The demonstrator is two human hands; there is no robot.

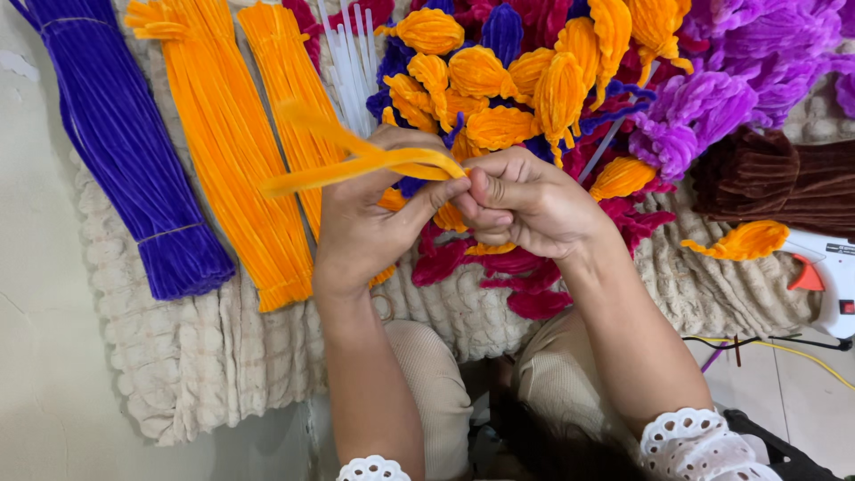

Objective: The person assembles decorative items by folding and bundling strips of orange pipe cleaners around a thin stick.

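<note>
Both hands met over a cream blanket: the left hand and the right hand were each closed in a pinch on one bent orange pipe cleaner, held above it. On the blanket lay purple bundle and orange bundles to the left, finished petals beyond, and a glue gun off its right edge.

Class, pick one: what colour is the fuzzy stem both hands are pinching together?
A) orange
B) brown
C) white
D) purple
A: the left hand and right hand pinch a looped orange stem; the purple bundle lies apart on the left.
</note>
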